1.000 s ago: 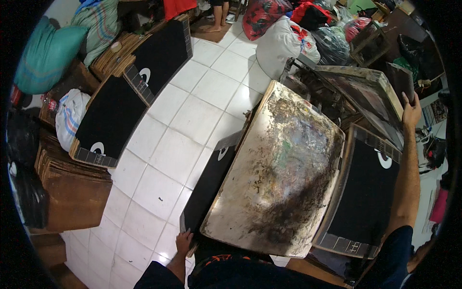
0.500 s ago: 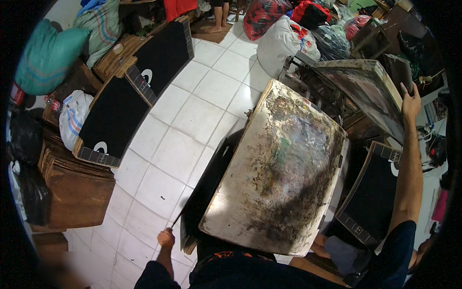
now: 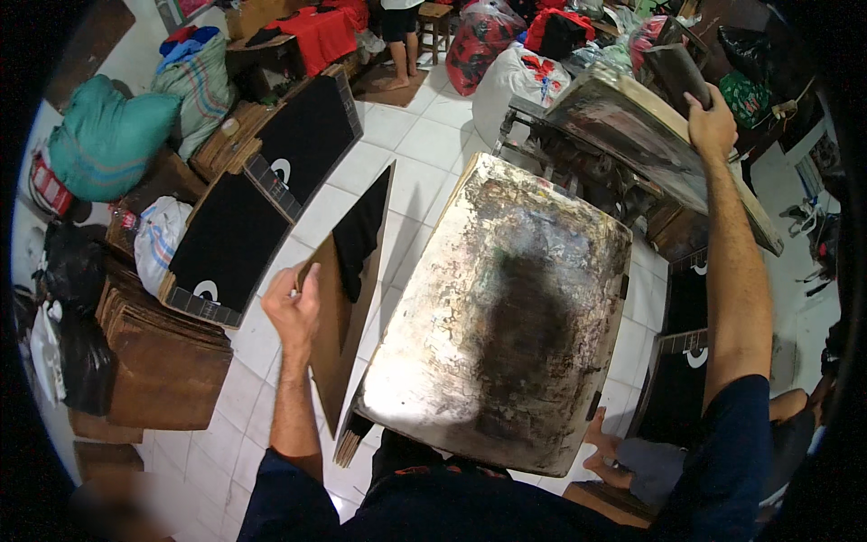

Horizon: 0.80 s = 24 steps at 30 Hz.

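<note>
My left hand (image 3: 293,303) grips the edge of a thin brown board (image 3: 339,339), tilted on its edge, with black cloth (image 3: 363,244) on its far face. My right hand (image 3: 713,126) is closed at the upper edge of a raised, paint-stained frame (image 3: 632,117). Its thumb lies against a dark flat block (image 3: 677,72), and the hand hides part of where they meet. Between my arms lies a padded-looking, pale slab (image 3: 433,298), crusted with dark stains and crossed by a shadow. Below its left corner several stacked boards (image 3: 350,443) show their edges.
Boards with black cloth (image 3: 221,244) lean in a row at the left, beside stacked brown boards (image 3: 167,379) and sacks (image 3: 113,135). More black-cloth boards (image 3: 673,379) stand at the right, near a seated person's foot (image 3: 605,452). Another person's legs (image 3: 402,59) show at the far end.
My left hand has risen and lifted the board from beside the slab, tipping it so its brown face shows. My right hand and the frame appear farther left and higher in view.
</note>
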Each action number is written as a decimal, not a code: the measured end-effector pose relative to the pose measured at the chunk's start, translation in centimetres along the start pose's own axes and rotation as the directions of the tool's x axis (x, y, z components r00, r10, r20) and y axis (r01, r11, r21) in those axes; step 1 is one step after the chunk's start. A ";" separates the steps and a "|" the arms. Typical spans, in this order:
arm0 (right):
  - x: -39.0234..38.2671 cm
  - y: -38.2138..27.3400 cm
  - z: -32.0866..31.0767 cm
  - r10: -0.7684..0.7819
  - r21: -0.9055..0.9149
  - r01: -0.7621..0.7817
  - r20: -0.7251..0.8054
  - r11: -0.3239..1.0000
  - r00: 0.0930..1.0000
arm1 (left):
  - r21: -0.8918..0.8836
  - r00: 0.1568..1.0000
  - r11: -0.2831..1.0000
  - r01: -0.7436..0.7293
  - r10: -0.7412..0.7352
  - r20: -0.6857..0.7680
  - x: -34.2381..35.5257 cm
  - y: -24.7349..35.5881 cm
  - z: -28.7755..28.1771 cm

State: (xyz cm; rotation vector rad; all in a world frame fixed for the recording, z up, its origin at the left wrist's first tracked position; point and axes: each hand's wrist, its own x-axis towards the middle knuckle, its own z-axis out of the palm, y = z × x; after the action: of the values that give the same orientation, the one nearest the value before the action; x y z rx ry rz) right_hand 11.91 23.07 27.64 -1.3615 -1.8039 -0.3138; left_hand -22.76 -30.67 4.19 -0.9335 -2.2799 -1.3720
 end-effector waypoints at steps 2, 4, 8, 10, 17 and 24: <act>-0.8 -0.7 -0.4 -0.022 0.015 0.022 0.002 1.000 1.000 | -0.091 0.989 0.987 -0.135 0.129 -0.074 0.2 5.3 -2.7; -1.2 -1.1 -0.6 -0.019 0.016 0.018 0.003 1.000 1.000 | 0.028 0.955 0.956 -0.292 0.293 -0.036 -1.6 10.0 -5.7; -1.4 -1.1 -0.1 -0.056 0.031 0.057 -0.022 0.998 0.998 | -0.051 0.781 0.793 -0.607 0.608 0.143 -10.5 18.4 -7.7; -1.1 -1.0 0.3 -0.075 0.032 0.076 -0.038 0.997 0.996 | -0.148 0.638 0.692 -0.707 0.714 0.289 -16.2 21.7 -6.6; -1.0 -1.2 0.7 -0.076 0.012 0.076 -0.018 0.997 0.997 | -0.684 0.303 0.581 -0.441 0.814 0.497 -30.0 26.1 2.0; -2.8 -2.0 -0.9 -0.016 0.034 0.015 0.013 0.999 1.000 | -0.156 0.796 0.966 -0.205 0.257 0.548 -22.8 7.2 4.6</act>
State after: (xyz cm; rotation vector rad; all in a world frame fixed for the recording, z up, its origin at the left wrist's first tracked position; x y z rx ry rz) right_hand 10.78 19.82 26.65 -1.3298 -1.8238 -0.2818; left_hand -0.87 -32.69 -6.31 -1.7908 -2.3904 -1.2050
